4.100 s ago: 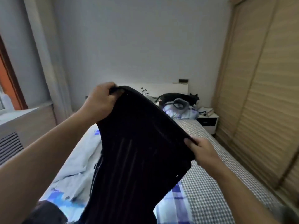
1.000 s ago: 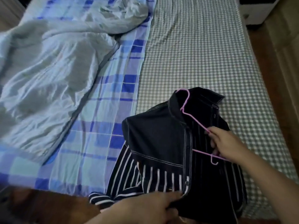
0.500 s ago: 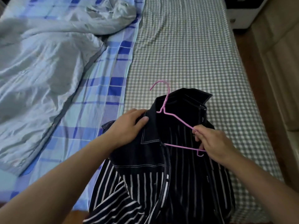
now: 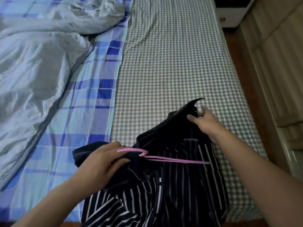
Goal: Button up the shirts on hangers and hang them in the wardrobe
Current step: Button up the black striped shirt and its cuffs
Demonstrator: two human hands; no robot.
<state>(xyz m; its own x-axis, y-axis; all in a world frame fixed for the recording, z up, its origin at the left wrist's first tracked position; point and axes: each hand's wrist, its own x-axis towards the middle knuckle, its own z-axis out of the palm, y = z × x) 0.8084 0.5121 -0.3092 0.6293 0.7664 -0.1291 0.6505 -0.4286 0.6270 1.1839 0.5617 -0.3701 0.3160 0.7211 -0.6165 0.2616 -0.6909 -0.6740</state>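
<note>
A dark navy shirt with white stripes [image 4: 177, 181] lies on the near end of the bed, its front open. A pink wire hanger [image 4: 172, 159] lies across its upper part. My left hand [image 4: 105, 159] grips the hanger's hook end together with a fold of the shirt's left shoulder. My right hand [image 4: 205, 120] pinches the shirt's collar at the upper right and lifts it off the bed. The hanger's right end disappears into the dark fabric.
The bed has a grey-and-white checked sheet [image 4: 177, 63] on the right and a blue plaid sheet [image 4: 91, 99] on the left. A crumpled pale grey duvet [image 4: 32, 66] covers the far left. A white nightstand [image 4: 229, 12] and wooden wardrobe doors [image 4: 275, 63] stand at the right.
The hanger passed from my right hand to my left and now lies sideways, hook pointing left. My right hand moved up to the collar. Four seconds ago I held the shirt up in the air.
</note>
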